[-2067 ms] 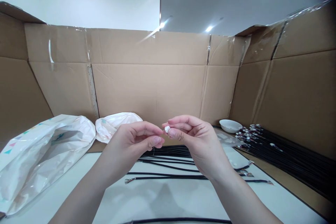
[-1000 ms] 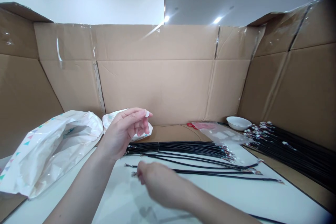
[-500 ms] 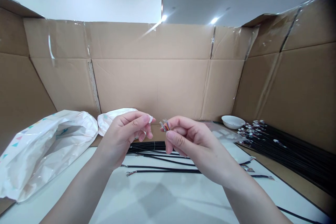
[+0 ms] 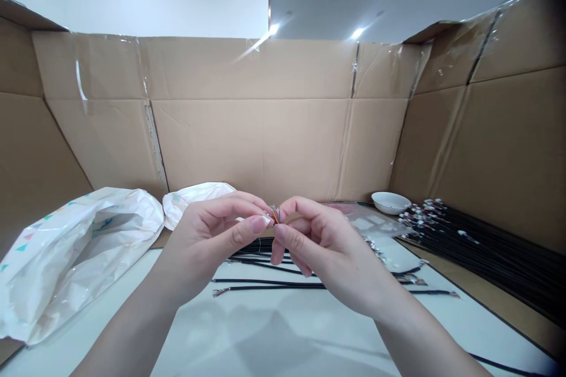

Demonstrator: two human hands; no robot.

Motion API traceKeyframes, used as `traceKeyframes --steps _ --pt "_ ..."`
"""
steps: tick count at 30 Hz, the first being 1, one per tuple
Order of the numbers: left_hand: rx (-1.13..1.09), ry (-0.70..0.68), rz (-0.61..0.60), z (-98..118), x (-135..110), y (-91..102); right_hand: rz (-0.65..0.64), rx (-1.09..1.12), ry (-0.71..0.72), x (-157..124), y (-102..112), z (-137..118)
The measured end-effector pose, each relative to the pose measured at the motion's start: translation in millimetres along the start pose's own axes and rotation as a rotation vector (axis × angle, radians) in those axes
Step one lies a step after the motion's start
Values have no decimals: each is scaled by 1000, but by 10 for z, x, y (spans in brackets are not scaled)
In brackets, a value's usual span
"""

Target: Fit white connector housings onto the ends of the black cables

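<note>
Between thumb and fingertips, my left hand (image 4: 207, 241) pinches a small white plastic connector (image 4: 267, 221). My right hand (image 4: 325, 247) grips a bunch of thin coloured wires (image 4: 276, 215) near their metal-tipped ends. The connector and the wire ends meet at the fingertips; whether any wire sits inside the connector, I cannot tell. My right hand hides where the wires lead. Below both hands, several black cables (image 4: 274, 287) with stripped ends lie crosswise on the white table (image 4: 212, 336).
White plastic bags (image 4: 88, 259) stand at the left. At the back right are a white bowl (image 4: 391, 202) and a clear plastic bag (image 4: 375, 222). A thick bundle of black cables (image 4: 495, 253) with white connectors lies along the right. Cardboard walls (image 4: 252, 141) enclose the table.
My left hand has moved right, bringing the white connector up against the wire ends. My right hand has stayed nearly in place, still gripping the wires.
</note>
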State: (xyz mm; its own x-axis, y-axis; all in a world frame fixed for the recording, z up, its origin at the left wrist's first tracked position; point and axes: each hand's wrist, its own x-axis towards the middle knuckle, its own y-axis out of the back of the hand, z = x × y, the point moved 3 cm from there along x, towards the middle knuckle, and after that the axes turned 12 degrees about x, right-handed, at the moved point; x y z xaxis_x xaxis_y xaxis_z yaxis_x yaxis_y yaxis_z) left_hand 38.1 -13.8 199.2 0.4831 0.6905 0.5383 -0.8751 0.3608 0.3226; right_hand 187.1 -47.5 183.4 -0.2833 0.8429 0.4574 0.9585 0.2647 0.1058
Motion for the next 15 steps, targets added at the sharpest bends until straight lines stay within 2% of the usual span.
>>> traceKeyframes --steps 11,13,15 --pt "99 -9 64 -6 -12 11 -10 -36 -34 23 8 30" --pt "122 -20 104 13 -11 27 17 -50 15 -8 20 -20" --pt "97 -53 198 45 -24 111 148 -45 147 -85 79 -126"
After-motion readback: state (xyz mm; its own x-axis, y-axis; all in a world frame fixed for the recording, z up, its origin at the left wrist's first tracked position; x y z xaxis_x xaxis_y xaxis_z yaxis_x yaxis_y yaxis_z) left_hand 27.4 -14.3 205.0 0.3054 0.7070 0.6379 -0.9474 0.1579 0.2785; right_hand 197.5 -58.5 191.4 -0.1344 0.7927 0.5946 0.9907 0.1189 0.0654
